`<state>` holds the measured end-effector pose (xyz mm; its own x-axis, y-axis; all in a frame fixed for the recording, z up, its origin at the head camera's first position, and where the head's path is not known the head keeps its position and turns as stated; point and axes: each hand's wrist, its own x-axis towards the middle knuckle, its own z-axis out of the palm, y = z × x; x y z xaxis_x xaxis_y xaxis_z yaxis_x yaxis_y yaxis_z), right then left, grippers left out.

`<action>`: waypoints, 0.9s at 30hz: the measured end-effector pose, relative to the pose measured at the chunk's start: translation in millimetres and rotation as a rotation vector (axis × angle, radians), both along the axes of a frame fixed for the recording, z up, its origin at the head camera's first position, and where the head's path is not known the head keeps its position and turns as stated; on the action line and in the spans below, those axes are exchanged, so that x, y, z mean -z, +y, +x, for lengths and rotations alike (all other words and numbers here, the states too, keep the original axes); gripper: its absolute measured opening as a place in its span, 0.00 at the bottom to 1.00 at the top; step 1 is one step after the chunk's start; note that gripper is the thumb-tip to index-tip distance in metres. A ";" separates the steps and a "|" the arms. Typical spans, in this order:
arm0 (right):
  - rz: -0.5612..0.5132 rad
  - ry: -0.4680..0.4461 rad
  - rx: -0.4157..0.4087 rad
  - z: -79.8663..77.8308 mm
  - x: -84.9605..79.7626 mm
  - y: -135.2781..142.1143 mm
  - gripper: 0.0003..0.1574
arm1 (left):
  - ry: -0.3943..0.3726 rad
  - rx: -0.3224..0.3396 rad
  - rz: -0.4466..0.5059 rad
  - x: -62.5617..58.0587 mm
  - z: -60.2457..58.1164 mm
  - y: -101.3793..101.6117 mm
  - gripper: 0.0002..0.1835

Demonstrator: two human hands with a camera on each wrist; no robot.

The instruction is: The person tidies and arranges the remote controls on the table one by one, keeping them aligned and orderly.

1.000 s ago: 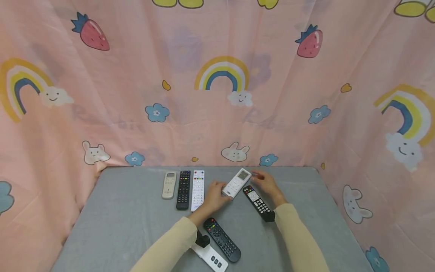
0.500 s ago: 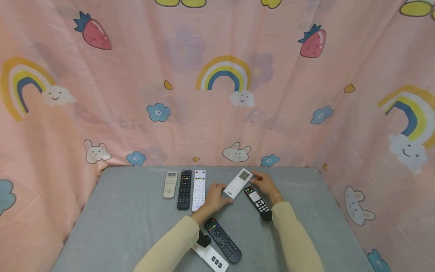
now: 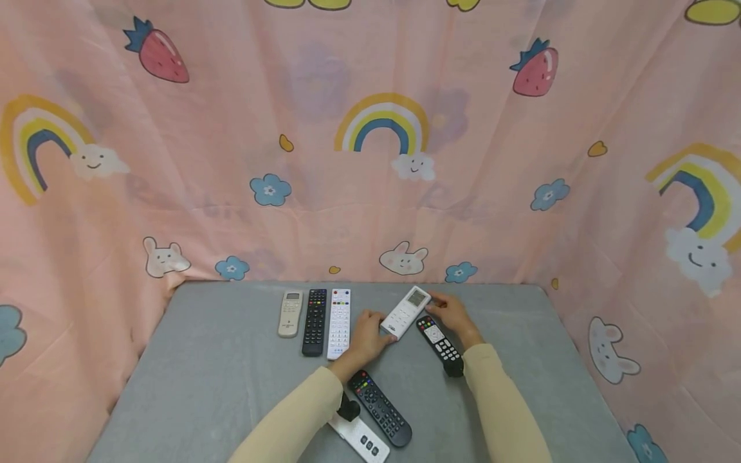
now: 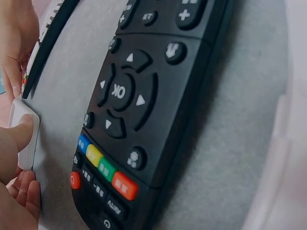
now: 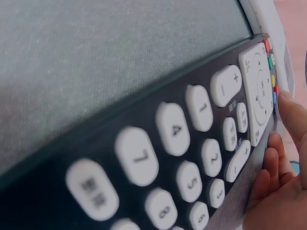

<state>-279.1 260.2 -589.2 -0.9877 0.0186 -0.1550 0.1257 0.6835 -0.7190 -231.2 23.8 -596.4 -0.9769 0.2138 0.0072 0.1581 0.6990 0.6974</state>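
Note:
A white remote control with a small screen lies slanted between both hands, in the middle of the head view. My left hand pinches its lower end; the left wrist view shows the thumb on top and curled fingers at the side. My right hand holds its upper right corner between thumb and fingers, the thumb against its edge in the right wrist view. Under the right wrist, a black remote with white buttons lies slanted on the table.
To the left stand three remotes in a row: a small cream one, a black one and a white one. Nearer are a dark remote and a white remote, partly under the left sleeve. The grey table meets a pink curtain.
My right hand has drawn in slightly against the white remote's upper corner. The left hand keeps its grip, and the remote stays nearly in place. The head view has shifted a little.

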 end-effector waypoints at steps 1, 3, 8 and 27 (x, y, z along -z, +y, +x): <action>0.000 0.002 -0.003 0.3 0.1 -0.3 0.32 | -0.004 0.001 -0.003 -0.1 0.1 -0.1 0.29; -0.001 0.005 -0.007 0.7 -0.4 -1.0 0.31 | -0.014 -0.002 -0.007 -0.7 0.3 0.3 0.29; 0.000 0.014 -0.016 1.8 -1.9 -1.5 0.31 | -0.020 -0.011 -0.028 -2.2 0.2 2.3 0.29; 0.027 -0.020 -0.003 2.3 -1.9 -1.3 0.32 | -0.007 -0.009 -0.056 -4.4 0.0 4.0 0.28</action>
<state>-276.8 258.9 -587.4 -0.9845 0.0205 -0.1743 0.1382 0.7030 -0.6977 -231.2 27.8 -592.0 -0.9786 0.2053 -0.0118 0.1469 0.7383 0.6583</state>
